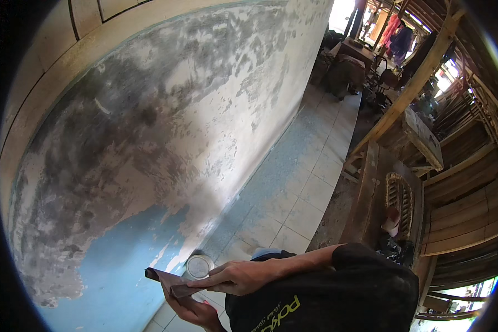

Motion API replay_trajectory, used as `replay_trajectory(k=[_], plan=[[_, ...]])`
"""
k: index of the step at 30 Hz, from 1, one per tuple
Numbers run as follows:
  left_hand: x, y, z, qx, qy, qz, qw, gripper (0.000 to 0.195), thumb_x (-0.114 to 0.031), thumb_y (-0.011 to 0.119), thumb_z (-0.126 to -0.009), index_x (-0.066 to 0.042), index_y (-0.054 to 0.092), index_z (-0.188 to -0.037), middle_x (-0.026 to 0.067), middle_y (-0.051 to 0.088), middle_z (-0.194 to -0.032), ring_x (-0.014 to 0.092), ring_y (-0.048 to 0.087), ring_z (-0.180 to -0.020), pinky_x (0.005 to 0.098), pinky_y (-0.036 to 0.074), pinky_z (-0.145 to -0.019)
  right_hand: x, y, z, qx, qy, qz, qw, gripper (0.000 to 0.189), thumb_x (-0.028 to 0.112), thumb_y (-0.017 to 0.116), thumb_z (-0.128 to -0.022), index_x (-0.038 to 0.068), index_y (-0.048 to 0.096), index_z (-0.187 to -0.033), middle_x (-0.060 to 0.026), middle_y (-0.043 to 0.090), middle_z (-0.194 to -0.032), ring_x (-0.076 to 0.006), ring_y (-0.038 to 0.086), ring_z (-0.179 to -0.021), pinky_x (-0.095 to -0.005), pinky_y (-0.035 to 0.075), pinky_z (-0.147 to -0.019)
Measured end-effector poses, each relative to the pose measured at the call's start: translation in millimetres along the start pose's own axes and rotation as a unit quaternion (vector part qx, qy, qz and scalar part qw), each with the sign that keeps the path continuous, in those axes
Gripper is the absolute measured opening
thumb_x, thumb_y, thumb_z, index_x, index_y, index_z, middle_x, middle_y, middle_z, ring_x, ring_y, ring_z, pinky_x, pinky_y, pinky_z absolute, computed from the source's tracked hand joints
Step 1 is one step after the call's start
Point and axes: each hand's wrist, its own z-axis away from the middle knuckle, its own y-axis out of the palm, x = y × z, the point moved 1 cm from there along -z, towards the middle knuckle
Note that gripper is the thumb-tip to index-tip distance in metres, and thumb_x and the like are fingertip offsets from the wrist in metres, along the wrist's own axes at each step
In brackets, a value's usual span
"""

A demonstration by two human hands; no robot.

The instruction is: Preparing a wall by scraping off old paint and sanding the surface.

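My left hand [192, 312] holds a folded brownish sheet [172, 282], which looks like sandpaper, from below. Its far end curls over and shows a dark side. From the right, my right hand [238, 279] reaches across with its fingers gripping the near fold of the sheet. Just beyond my hands a round whitish tub [199, 266] stands on the floor against the wall. The wall [120, 249] before me carries light blue paint low down, with patchy grey and whitish bare areas above. A small red thing [210, 305] shows beside my left hand, partly hidden.
Pale floor tiles [301, 203] run along the wall, dusted with blue flakes near its foot. To the right are a wooden bench-like piece [369, 186], a slanting timber post [415, 83] and stacked boards [465, 207]. A cluttered table [352, 52] stands farther back.
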Motion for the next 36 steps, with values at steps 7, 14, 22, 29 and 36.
replay_trajectory(k=[7,14,22,29,36], plan=[[-7.3,6.9,0.1,-0.001,0.006,-0.031,0.999,0.039,-0.016,0.030,-0.103,0.008,0.042,-0.133,0.0231,0.049,-0.132,0.030,0.049,-0.122,0.0393,0.041,-0.100,-18.1,11.9,7.6,-0.039,0.075,0.043,0.996,0.047,0.003,0.051,-0.094,0.002,0.043,-0.140,-0.0253,0.066,-0.102,-0.0309,0.066,-0.079,-0.0394,0.052,-0.072],[-5.0,3.6,4.2,0.040,0.036,-0.080,0.995,0.037,-0.011,0.030,-0.102,0.010,0.042,-0.131,0.0253,0.050,-0.130,0.032,0.052,-0.119,0.0406,0.040,-0.101,-4.2,0.9,16.6,-0.022,0.075,0.028,0.997,0.054,0.005,0.049,-0.094,0.016,0.037,-0.145,-0.0176,0.065,-0.094,-0.0315,0.064,-0.081,-0.0391,0.048,-0.074],[-2.9,7.9,-6.4,0.094,0.063,-0.065,0.991,0.038,-0.012,0.030,-0.102,0.010,0.044,-0.130,0.0269,0.045,-0.137,0.036,0.045,-0.127,0.0406,0.034,-0.106,-0.6,-7.7,14.5,-0.067,0.047,0.016,0.996,0.045,0.006,0.049,-0.096,0.002,0.042,-0.140,-0.0264,0.066,-0.091,-0.0307,0.065,-0.073,-0.0398,0.048,-0.067],[-7.1,16.6,-15.8,0.147,0.051,-0.070,0.985,0.040,-0.014,0.030,-0.102,0.006,0.043,-0.134,0.0246,0.040,-0.143,0.033,0.040,-0.133,0.0383,0.034,-0.106,-4.6,-19.0,15.6,-0.036,0.136,0.011,0.990,0.049,0.002,0.052,-0.092,0.008,0.043,-0.140,-0.0254,0.067,-0.100,-0.0330,0.068,-0.092,-0.0365,0.052,-0.079],[-35.1,20.0,-20.4,0.180,0.084,-0.076,0.977,0.041,-0.005,0.026,-0.099,0.011,0.037,-0.135,0.0280,0.033,-0.146,0.039,0.029,-0.138,0.0423,0.028,-0.112,-22.7,-13.0,18.6,-0.070,0.036,0.037,0.996,0.046,0.005,0.048,-0.096,0.007,0.042,-0.142,-0.0203,0.063,-0.076,-0.0225,0.055,-0.058,-0.0377,0.044,-0.058]])
